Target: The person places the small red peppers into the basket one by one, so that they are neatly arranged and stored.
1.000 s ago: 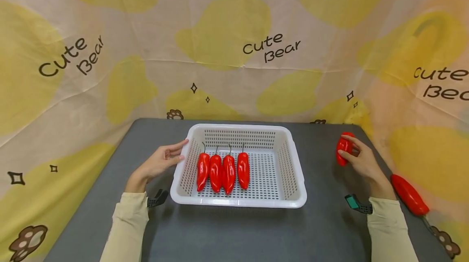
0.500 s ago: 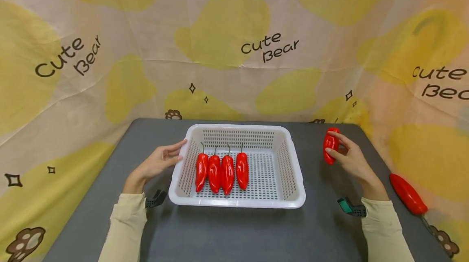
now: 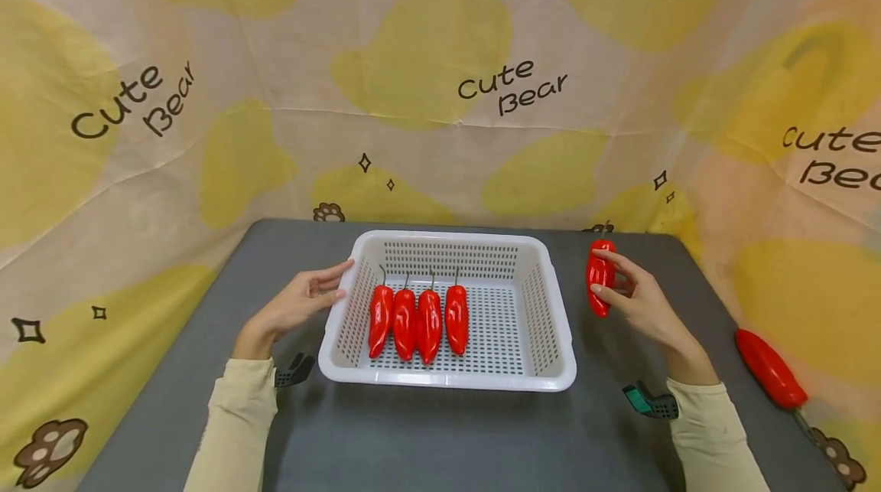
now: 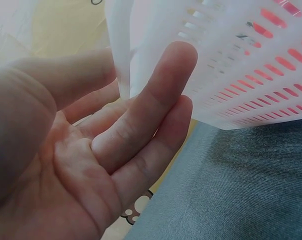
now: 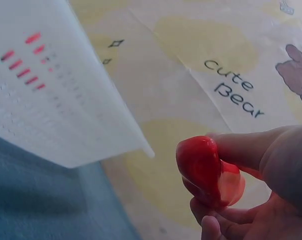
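Note:
My right hand (image 3: 636, 297) pinches a glossy red chili pepper (image 3: 600, 278) between thumb and fingers, just right of a white plastic basket (image 3: 447, 379). The pepper stands nearly upright, stem away from me; in the right wrist view its rounded red end (image 5: 198, 162) faces the camera. On the basket's left side, my left hand (image 3: 303, 304) touches the rim with its thumb and fingertips, the fingers loosely extended. The left wrist view has these fingers (image 4: 141, 115) against the outside of the slotted wall. Several red peppers (image 3: 428, 327) lie side by side in the basket's left half, stems away from me.
Another red pepper (image 3: 771, 369) lies at the dark grey table's (image 3: 440, 438) right edge, beyond the right forearm. Behind the table and along both sides hangs a patterned cloth (image 3: 427, 56). A dark strap piece sits at each wrist.
My right hand has moved left with the chili pepper, closer to the basket, and the pepper's stem has come into view. The left hand and basket stay in place.

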`<action>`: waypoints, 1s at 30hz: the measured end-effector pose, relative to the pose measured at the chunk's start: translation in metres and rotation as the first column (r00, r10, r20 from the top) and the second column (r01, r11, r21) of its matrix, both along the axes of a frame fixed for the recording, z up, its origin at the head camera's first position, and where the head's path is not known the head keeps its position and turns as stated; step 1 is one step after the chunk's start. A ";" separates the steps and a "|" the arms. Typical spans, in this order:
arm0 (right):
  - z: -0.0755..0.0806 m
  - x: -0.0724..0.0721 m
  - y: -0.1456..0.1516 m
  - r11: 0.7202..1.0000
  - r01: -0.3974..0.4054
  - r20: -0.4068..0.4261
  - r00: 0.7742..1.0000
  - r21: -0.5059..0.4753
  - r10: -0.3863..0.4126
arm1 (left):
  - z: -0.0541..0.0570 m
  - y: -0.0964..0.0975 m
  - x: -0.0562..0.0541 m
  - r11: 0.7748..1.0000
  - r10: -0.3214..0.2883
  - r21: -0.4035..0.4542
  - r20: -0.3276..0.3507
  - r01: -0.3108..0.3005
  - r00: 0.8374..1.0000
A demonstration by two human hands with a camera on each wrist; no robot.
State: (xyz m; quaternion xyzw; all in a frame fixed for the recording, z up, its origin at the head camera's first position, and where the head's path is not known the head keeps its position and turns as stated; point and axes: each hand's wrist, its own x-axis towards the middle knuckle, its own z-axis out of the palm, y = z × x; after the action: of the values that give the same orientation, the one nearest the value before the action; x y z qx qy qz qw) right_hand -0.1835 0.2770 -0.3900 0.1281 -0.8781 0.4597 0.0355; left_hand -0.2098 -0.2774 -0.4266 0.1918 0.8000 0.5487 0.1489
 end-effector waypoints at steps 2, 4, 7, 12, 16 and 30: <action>0.001 0.002 -0.004 1.000 -0.011 -0.004 1.000 -0.004 0.011 | -0.001 0.000 0.000 1.000 -0.003 -0.002 0.001 0.003 1.000; 0.001 0.003 -0.008 1.000 -0.027 -0.007 1.000 -0.013 0.027 | -0.002 0.000 -0.001 1.000 -0.008 -0.002 0.002 0.008 1.000; 0.000 0.005 -0.015 0.998 -0.056 -0.006 0.998 -0.030 0.056 | -0.002 0.000 0.000 1.000 -0.010 0.000 0.004 0.010 1.000; -0.003 0.006 -0.026 0.993 -0.102 -0.010 0.995 -0.054 0.101 | -0.001 0.000 0.000 1.000 -0.012 0.003 0.006 0.012 1.000; -0.003 0.005 -0.035 0.986 -0.143 -0.029 0.990 -0.085 0.141 | 0.001 0.000 -0.003 1.000 -0.017 0.001 -0.008 0.017 1.000; -0.009 0.009 -0.054 0.973 -0.203 0.020 0.978 -0.111 0.206 | 0.002 -0.001 -0.002 1.000 -0.002 -0.015 0.014 0.002 1.000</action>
State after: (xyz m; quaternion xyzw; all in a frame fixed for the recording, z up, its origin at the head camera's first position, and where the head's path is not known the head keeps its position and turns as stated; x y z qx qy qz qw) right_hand -0.1743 0.2226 -0.3986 0.2084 -0.8345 0.5097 -0.0191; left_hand -0.2117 -0.2780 -0.4248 0.1877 0.8028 0.5439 0.1563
